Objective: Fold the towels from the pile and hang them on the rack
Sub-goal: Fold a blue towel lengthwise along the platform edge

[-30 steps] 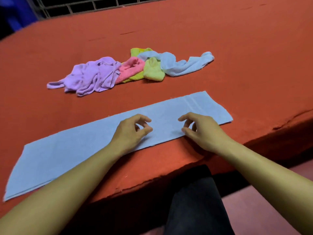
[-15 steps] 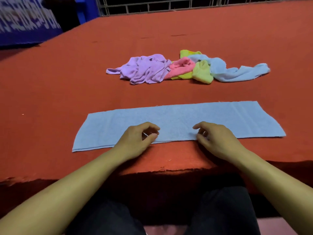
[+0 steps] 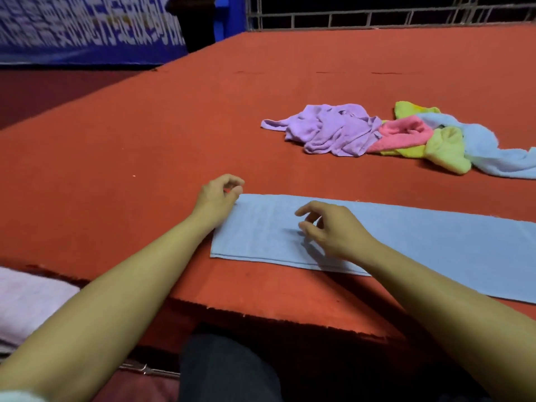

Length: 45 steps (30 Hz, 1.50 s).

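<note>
Towel [image 3: 406, 242] in light blue is lying flat, folded into a long strip, near the front edge of the red table [image 3: 145, 140], and we are holding our left hand [image 3: 216, 195] at its far left corner with curled fingers; whether they are pinching the cloth, we cannot tell. Our right hand [image 3: 333, 230] is hovering over the strip, fingers loosely bent and grasping nothing. Farther back on the right the pile [image 3: 391, 134] of purple, pink, yellow and blue towels is waiting.
</note>
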Motion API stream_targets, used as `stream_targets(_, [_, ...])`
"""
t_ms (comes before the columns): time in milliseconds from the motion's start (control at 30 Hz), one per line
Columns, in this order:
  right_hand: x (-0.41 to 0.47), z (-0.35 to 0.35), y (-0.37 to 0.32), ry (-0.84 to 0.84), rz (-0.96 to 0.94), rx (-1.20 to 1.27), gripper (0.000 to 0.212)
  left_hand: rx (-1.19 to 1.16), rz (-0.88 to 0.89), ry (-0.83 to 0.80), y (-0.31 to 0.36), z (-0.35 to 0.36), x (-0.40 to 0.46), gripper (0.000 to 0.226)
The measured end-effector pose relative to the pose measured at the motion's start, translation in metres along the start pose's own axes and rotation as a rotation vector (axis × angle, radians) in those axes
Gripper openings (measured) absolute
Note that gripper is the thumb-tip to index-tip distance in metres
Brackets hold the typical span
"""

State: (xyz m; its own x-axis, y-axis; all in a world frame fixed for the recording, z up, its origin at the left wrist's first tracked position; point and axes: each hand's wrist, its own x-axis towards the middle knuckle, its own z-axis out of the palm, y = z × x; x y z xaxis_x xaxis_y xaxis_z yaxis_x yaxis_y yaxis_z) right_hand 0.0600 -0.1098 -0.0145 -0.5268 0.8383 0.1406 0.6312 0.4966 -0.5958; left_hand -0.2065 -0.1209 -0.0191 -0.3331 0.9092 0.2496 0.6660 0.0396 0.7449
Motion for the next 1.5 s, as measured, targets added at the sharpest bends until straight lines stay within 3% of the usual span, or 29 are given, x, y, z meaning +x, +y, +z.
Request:
stream_targets(267, [0.078, 0.045, -0.009, 0.141, 0.017, -0.090, 0.026, 0.184, 0.117, -0.184, -0.036, 0.018, 0.040, 0.017])
stream_targets(533, [0.106, 0.052, 0.002, 0.097, 0.089, -0.377, 0.040, 0.262, 0.159, -0.272, -0.054, 0.015, 0.054, 0.030])
stream_targets(667, [0.108, 0.049, 0.001, 0.067, 0.138, -0.338, 0.042, 0.176, 0.095, -0.303, -0.055, 0.015, 0.052, 0.032])
stream_targets(800, [0.111, 0.041, -0.002, 0.082, 0.149, -0.316, 0.039, -0.104, 0.059, -0.261, -0.050, 0.003, 0.056, 0.026])
stream_targets(1000, [0.094, 0.024, -0.015, 0.076, 0.107, -0.008, 0.046, -0.310, 0.118, -0.117, -0.033, -0.025, 0.028, 0.030])
stream_targets(1167, [0.043, 0.025, -0.033, 0.037, -0.028, 0.005, 0.055, -0.235, 0.176, -0.101, -0.044, -0.043, -0.032, 0.038])
stream_targets(1500, [-0.018, 0.049, -0.040, 0.003, -0.164, -0.100, 0.054, 0.111, 0.271, -0.169, -0.055, -0.057, -0.096, 0.026])
